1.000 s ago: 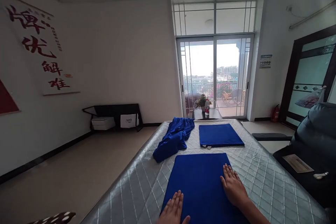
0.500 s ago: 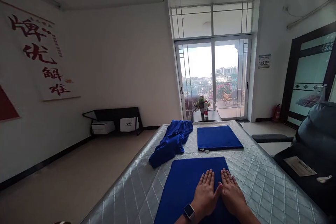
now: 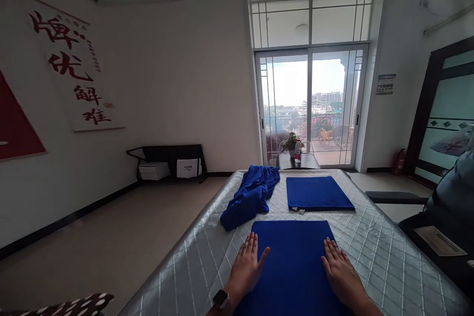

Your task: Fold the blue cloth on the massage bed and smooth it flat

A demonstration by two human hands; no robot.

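Note:
A flat blue folded cloth (image 3: pixel 292 266) lies on the silver quilted table cover (image 3: pixel 192 266) in front of me. My left hand (image 3: pixel 247 264) rests on its left edge, fingers together and stretched out, thumb apart; a watch is on that wrist. On the right edge my right hand (image 3: pixel 340 266) lies flat, fingers stretched forward. Neither hand holds anything. Beyond them sits a second folded blue cloth (image 3: pixel 318 192) with small white tags at its near edge. To its left is a crumpled blue cloth (image 3: pixel 252 195).
Past the far end stands a small dark table (image 3: pixel 307 162) with a plant (image 3: pixel 291 143) and a bottle (image 3: pixel 298 150). A dark chair (image 3: pixel 450 197) is at the right. A black rack (image 3: pixel 170 155) with white boxes stands by the wall.
My left hand has moved left, away from my right hand, to the cloth's left edge. My right hand is now at the right edge. The view has turned slightly left.

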